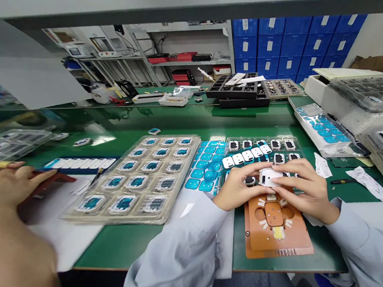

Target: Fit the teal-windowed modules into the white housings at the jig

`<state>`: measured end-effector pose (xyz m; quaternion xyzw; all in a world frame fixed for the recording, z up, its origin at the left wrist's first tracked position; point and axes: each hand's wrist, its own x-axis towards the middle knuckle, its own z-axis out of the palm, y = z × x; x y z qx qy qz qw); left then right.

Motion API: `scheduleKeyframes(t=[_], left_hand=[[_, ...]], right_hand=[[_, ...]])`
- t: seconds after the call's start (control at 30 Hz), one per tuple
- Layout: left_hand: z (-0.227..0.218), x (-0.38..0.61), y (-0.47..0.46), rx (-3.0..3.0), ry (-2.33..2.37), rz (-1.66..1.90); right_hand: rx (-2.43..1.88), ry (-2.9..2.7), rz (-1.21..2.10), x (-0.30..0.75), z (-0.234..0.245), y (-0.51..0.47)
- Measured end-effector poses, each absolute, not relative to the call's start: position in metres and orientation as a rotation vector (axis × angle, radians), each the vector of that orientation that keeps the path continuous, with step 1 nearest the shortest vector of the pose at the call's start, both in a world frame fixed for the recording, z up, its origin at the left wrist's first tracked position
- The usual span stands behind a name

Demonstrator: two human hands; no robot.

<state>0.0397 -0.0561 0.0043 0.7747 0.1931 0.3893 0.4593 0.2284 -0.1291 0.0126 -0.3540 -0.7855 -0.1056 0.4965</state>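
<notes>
My left hand (233,187) and my right hand (308,189) are together at the right of the bench, both in grey-blue sleeves. Between their fingertips is a small white rectangular casing (270,177) with a dark slot near one corner. They hold it just above an orange-brown jig (255,240), which has a shaped recess and a yellow patch. Behind my hands a clear tray (290,145) holds black-and-white parts. Across that tray lies a strip of white rounded plates (248,155). Blue film pieces (206,165) lie on a sheet left of my hands.
A tray of white-and-teal parts (142,164) stands left of centre. Another person's hand (3,185) rests on a dark red jig (45,184) at far left. Black trays (238,91) are at the back. Crumpled white paper (372,182) and a stacked box (332,98) lie right.
</notes>
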Motion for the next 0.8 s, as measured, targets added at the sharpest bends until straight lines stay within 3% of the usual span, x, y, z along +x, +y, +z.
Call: scheduleKeyframes(t=[0.8], left_hand=[[0.0034, 0.0401, -0.0559, 2.012, 0.461, 0.995]], right_hand=[[-0.89, -1.899, -0.162, 0.2293, 0.0132, -0.1282]])
